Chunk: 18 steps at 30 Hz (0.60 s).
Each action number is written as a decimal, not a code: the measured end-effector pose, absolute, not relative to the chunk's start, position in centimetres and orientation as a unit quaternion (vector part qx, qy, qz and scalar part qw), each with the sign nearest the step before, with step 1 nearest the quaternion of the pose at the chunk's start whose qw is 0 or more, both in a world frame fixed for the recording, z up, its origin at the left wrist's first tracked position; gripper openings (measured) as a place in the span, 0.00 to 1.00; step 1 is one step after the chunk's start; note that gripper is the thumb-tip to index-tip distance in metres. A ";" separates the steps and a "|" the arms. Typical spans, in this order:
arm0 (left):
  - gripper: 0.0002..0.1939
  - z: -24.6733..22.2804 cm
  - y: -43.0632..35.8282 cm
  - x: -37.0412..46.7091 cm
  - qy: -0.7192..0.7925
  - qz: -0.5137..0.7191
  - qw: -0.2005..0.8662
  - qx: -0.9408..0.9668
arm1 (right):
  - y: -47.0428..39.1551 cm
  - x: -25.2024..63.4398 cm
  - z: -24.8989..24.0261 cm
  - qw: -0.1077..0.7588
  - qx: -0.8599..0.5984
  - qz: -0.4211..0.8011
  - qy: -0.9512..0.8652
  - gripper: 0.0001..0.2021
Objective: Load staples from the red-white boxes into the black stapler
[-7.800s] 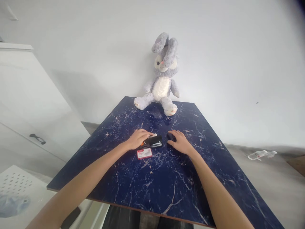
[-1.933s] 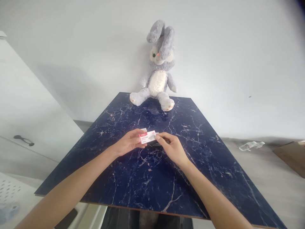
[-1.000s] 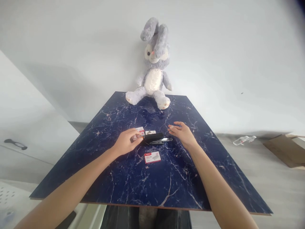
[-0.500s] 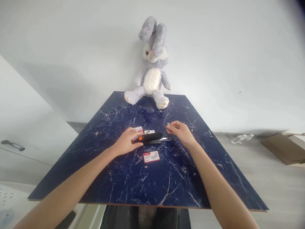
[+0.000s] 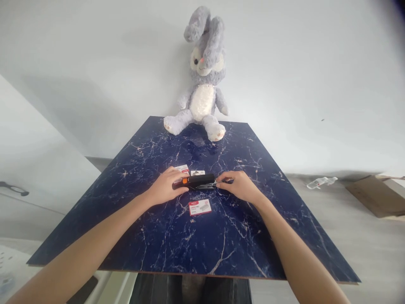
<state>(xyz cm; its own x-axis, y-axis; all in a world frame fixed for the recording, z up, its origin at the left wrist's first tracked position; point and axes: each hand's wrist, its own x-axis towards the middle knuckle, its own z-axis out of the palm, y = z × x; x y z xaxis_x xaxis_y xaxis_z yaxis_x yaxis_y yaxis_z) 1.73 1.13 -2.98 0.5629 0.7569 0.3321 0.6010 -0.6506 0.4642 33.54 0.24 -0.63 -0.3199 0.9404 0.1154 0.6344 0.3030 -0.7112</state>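
Note:
A black stapler [image 5: 201,181] with an orange part lies near the middle of the table, its front end pointing right. My left hand [image 5: 166,185] is closed around its rear end, thumb on the near side and fingers on the far side. My right hand [image 5: 237,184] pinches at the stapler's metal front end; the small strip of staples in these fingers is mostly hidden. Just in front of the stapler lies a red-and-white staple box [image 5: 200,207]. Behind it are another red-and-white box [image 5: 182,169], partly covered by my left hand, and a small white card or box [image 5: 198,172].
A grey plush rabbit [image 5: 203,101] sits at the far edge of the dark blue marbled table [image 5: 177,240], against the wall. On the floor to the right are a clear plastic bottle [image 5: 321,183] and a cardboard box [image 5: 367,196]. A cabinet door handle [image 5: 14,188] is at left.
My right hand has moved from beyond the stapler's front end, holding a small silvery strip, down and left onto the metal front end. My left hand stays on the stapler. The view has shifted slightly.

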 end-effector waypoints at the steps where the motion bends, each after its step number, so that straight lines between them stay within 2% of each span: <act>1: 0.21 -3.0 1.1 1.7 0.388 0.259 0.152 0.871 | 0.2 33.5 -0.7 0.265 -0.518 0.280 -0.764 0.06; 18: 0.21 -3.0 1.0 1.8 0.395 0.255 0.153 0.869 | 0.1 33.5 -0.3 0.249 -0.514 0.262 -0.778 0.06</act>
<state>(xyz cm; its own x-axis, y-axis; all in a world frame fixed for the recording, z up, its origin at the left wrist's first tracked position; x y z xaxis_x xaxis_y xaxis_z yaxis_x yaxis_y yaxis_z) 1.76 0.99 -2.98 0.5577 0.7645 0.3233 0.6087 -0.6415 0.4669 33.53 0.14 -0.31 -0.3470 0.9306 0.1168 0.6696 0.3330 -0.6639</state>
